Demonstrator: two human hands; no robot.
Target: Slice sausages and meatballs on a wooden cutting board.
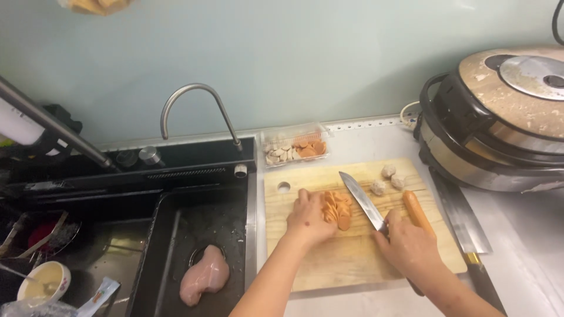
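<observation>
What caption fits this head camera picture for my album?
Right hand holds a knife beside sausage slices under the left hand on a wooden cutting board.

Home kitchen, black sink (194,235) with tap (197,108), wooden cutting board (352,258), probably a rice cooker (499,123)

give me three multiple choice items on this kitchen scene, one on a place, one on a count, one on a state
1. Where does the raw chicken breast lie?
A. in the sink basin
B. on the board
C. in the tray

2. How many meatballs sit on the cutting board?
A. one
B. three
C. five

3. What state is the whole sausage in?
A. sliced
B. uncut
C. peeled in half

Key: 1 A, it rests in the dark basin. 2 B, three round balls sit beyond the knife. 3 B, it lies whole beside the right hand, while the left hand touches the sausage slices.
</observation>
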